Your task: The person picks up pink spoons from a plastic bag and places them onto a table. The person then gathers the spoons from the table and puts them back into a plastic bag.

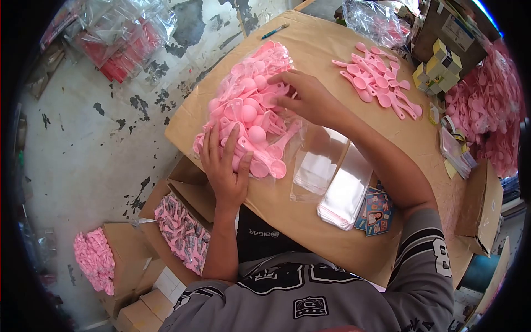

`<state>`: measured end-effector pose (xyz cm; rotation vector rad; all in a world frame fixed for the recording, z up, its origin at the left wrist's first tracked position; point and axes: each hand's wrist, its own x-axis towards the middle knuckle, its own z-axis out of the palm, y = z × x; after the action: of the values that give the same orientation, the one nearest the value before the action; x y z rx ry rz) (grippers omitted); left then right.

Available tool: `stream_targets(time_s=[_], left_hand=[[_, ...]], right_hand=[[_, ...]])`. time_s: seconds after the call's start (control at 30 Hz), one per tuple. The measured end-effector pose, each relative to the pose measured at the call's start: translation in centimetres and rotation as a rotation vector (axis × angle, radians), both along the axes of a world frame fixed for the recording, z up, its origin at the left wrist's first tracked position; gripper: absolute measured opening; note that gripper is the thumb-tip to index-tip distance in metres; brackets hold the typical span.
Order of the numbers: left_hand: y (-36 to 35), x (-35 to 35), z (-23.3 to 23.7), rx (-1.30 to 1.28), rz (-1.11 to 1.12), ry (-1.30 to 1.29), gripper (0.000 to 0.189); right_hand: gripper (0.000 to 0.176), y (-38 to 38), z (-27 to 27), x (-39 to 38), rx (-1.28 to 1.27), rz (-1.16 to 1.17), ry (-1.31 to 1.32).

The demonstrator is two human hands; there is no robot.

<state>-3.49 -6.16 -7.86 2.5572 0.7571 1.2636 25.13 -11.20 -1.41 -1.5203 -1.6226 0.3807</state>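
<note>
A large heap of pink plastic measuring spoons [251, 113] lies in a clear plastic bag on the brown-covered table. My left hand [225, 169] rests against the near left side of the heap, its fingers spread over the spoons. At the heap's right side is my right hand [307, 97], thumb and fingers apart and curved around some spoons; no firm grip shows. Just right of the heap lie clear plastic sleeves [345, 185] in stacks. Printed cards [377, 213] sit partly beneath the sleeves' lower right edge.
A smaller group of pink spoons [379, 80] lies farther right on the table [326, 50]. A pen [275, 31] is near the far edge. Small yellow boxes [442, 63] stand at right. Cartons of packed pink pieces [182, 232] stand below the table's left edge.
</note>
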Motion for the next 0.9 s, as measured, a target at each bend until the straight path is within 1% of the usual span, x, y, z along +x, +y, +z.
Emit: stream_targets(time_s=[0.07,0.17,0.23,0.27,0.3,0.4,0.5,0.6,0.63,0.7,0.73,0.77,0.83,0.87,0.9], left_hand=[[0.0,0.1,0.1,0.003,0.003,0.000,0.059],[0.0,0.1,0.1,-0.007,0.004,0.006,0.059],[0.0,0.0,0.1,-0.014,0.002,0.017,0.059],[0.0,0.0,0.2,-0.016,0.000,0.024,0.059],[0.0,0.0,0.2,-0.019,-0.003,0.030,0.059],[0.0,0.1,0.2,-0.020,0.000,0.029,0.059],[0.0,0.1,0.2,-0.019,-0.009,0.027,0.058],[-0.1,0.1,0.4,-0.009,-0.007,0.047,0.057],[-0.1,0.1,0.6,-0.005,-0.015,0.042,0.057],[-0.1,0.3,0.8,0.004,-0.035,0.033,0.057],[-0.1,0.3,0.8,0.007,-0.038,0.036,0.057],[-0.1,0.3,0.8,0.010,-0.039,0.038,0.057],[0.0,0.3,0.8,0.016,-0.037,0.041,0.057],[0.0,0.3,0.8,0.019,-0.036,0.043,0.057],[0.0,0.3,0.8,0.022,-0.035,0.045,0.057]], right_hand=[[0.033,0.5,-1.1,1.0,-0.107,0.006,0.213],[0.022,-0.6,1.3,1.7,-0.136,-0.024,0.160],[0.019,-1.5,3.5,2.5,-0.127,-0.050,0.135],[0.018,-1.9,4.5,3.1,-0.123,-0.065,0.121],[0.018,-2.2,5.2,4.1,-0.041,-0.098,0.013],[0.017,-4.5,9.0,5.7,-0.019,-0.172,0.027],[0.016,-6.7,11.4,8.0,-0.084,-0.237,0.017],[0.018,-8.0,11.6,10.9,-0.141,-0.453,-0.489],[0.020,-8.1,10.4,11.6,-0.113,-0.554,-0.561],[0.021,-8.1,7.9,11.4,-0.030,-0.639,-0.764],[0.021,-8.1,7.6,10.4,0.013,-0.681,-0.866],[0.022,-7.7,7.5,9.1,0.059,-0.597,-0.801],[0.021,-5.3,7.7,5.7,-0.035,-0.409,-0.485],[0.025,-4.7,7.0,4.3,0.017,-0.367,-0.561],[0.025,-3.8,5.5,3.5,0.077,-0.363,-0.596]])
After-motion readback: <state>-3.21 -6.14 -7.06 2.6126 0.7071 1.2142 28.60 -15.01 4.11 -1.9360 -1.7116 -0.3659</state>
